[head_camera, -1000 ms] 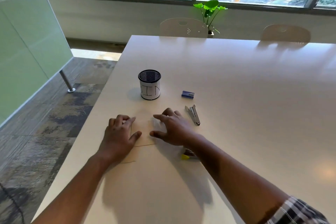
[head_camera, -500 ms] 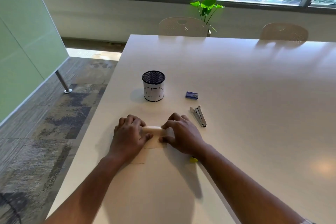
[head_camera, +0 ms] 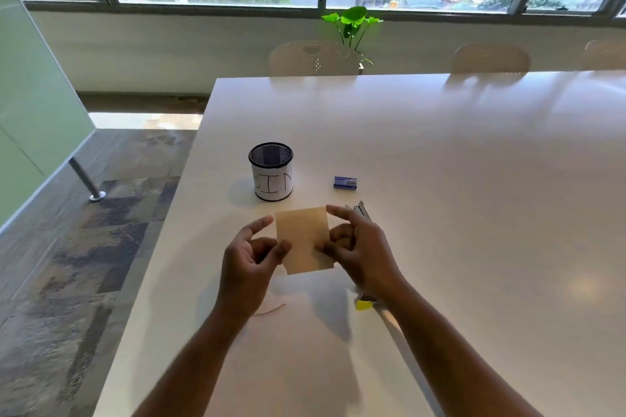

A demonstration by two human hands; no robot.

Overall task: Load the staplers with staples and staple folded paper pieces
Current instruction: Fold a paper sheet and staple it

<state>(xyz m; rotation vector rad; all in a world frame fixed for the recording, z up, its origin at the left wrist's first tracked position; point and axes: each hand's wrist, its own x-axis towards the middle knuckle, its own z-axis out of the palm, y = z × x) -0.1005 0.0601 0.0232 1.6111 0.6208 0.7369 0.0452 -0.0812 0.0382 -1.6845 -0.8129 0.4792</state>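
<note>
While paper (head_camera: 302,239) held mid-frame, pinched at side edges by left hand (head_camera: 249,259) and right hand (head_camera: 360,252), layers best kept aligned (stapler (head_camera: 361,211) just behind right fingers).

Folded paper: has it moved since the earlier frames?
Yes. The folded paper has come up off the table, where it lay flat, and is pinched between the left hand and right hand, nearer the mesh cup.

A mesh pen cup (head_camera: 271,171) on the white table (head_camera: 457,162); potted plant (head_camera: 352,22) behind.
</note>
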